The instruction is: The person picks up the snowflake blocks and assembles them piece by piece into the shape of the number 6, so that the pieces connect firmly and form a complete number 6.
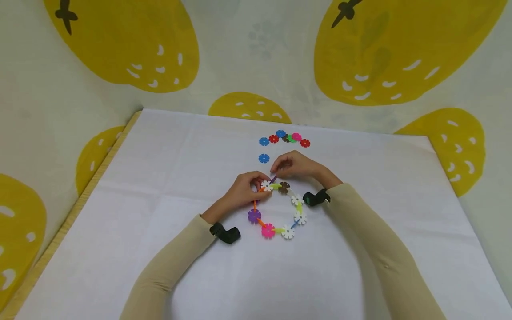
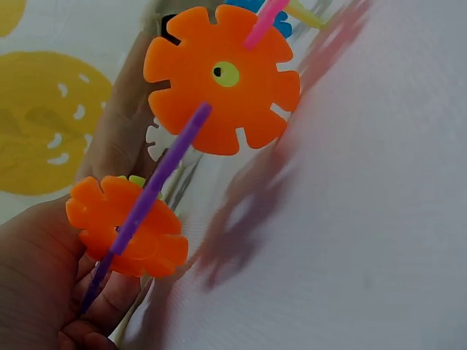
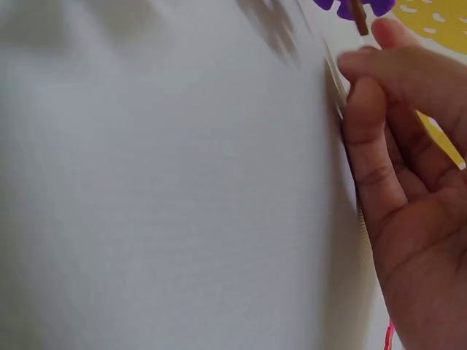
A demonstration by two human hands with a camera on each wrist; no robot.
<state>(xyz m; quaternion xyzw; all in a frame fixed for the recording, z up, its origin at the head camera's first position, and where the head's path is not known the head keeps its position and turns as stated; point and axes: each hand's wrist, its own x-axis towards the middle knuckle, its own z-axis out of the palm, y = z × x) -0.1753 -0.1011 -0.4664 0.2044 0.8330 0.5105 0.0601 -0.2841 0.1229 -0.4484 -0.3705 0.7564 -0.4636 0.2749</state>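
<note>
1. Head view: a ring of flat, notched plastic snowflake discs joined by thin coloured sticks (image 1: 276,209) is seen lying on the smooth white tablecloth (image 1: 160,178), at the table's middle. Its far arc is pinched from both sides: the left hand (image 1: 244,191) is curled on the ring's far-left part, by a white disc, and the right hand (image 1: 296,165) is closed on a purple stick at the ring's far edge. The hands are nearly touching. A cluster of loose blue, red, pink and green notched discs (image 1: 285,138) is set farther off, with a single blue notched disc (image 1: 264,158) between it and the hands.

2. Left wrist view: two matte orange notched discs (image 2: 219,80) linked by a slim purple plastic stick (image 2: 153,189) are shown close up, the lower disc gripped by the left hand's fingers (image 2: 109,292).

3. Right wrist view: the right hand's curled fingers (image 3: 372,138) are pressed against the cloth edge; what they clamp cannot be told here.
</note>
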